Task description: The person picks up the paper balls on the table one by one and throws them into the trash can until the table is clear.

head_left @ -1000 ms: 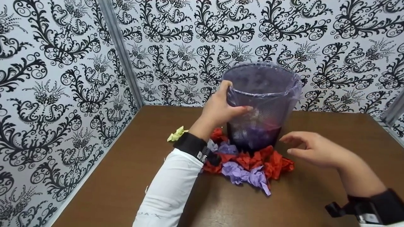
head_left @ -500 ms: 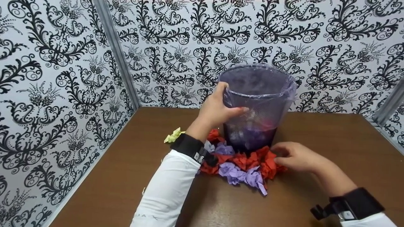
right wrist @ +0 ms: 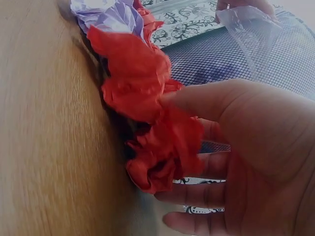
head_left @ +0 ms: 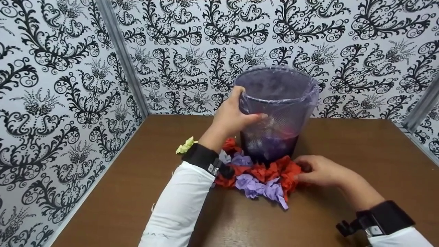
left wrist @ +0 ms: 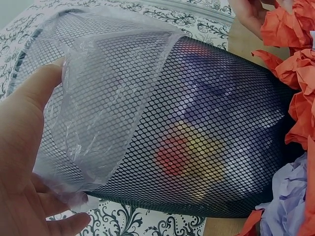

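Presently, we log two holds: mesh bin (head_left: 274,142) and red paper (head_left: 289,168).
Our left hand (head_left: 230,116) spreads wide, gripping the bin's upper wall; our right hand's (head_left: 320,170) half-curled fingers pinch red paper on the counter (head_left: 260,226), beside the bin's base.

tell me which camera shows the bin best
The head view: the bin shows nearly whole, with its open top. The left wrist view shows its side close up; the right wrist view only part, behind the right hand.
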Motion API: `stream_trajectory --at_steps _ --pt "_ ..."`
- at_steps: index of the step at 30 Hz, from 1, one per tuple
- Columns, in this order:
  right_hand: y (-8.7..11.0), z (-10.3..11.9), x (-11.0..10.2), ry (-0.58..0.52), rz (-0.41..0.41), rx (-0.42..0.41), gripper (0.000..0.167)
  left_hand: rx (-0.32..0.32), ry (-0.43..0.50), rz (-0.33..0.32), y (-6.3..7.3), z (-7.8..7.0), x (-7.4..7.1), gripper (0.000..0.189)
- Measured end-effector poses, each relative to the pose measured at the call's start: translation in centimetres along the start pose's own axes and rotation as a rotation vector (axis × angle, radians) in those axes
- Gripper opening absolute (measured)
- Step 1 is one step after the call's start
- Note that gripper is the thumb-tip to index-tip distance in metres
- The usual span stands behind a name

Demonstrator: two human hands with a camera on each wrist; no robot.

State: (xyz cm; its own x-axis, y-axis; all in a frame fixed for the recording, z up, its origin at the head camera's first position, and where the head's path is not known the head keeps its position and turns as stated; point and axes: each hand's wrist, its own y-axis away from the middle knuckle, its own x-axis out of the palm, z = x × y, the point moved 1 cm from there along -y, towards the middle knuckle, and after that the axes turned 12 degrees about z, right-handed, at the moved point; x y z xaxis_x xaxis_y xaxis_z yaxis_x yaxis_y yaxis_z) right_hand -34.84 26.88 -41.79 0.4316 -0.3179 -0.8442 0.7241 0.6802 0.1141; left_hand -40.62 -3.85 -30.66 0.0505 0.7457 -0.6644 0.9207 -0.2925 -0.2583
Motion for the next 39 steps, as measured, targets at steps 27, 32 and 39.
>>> stream_trajectory --at_steps 27,32,39 --pt "2.2 -0.2 -2.5 -0.001 0.065 0.031 0.023 -0.011 -0.016 -0.012 0.1 -0.2 -0.1 0.089" --pt "3.3 -0.2 -3.8 0.033 0.009 0.045 0.025 -0.006 -0.038 -0.019 0.1 -0.2 0.0 0.087" --pt "5.2 0.2 -6.0 0.072 -0.101 0.035 0.030 -0.002 -0.040 -0.014 0.1 -0.2 -0.1 0.087"
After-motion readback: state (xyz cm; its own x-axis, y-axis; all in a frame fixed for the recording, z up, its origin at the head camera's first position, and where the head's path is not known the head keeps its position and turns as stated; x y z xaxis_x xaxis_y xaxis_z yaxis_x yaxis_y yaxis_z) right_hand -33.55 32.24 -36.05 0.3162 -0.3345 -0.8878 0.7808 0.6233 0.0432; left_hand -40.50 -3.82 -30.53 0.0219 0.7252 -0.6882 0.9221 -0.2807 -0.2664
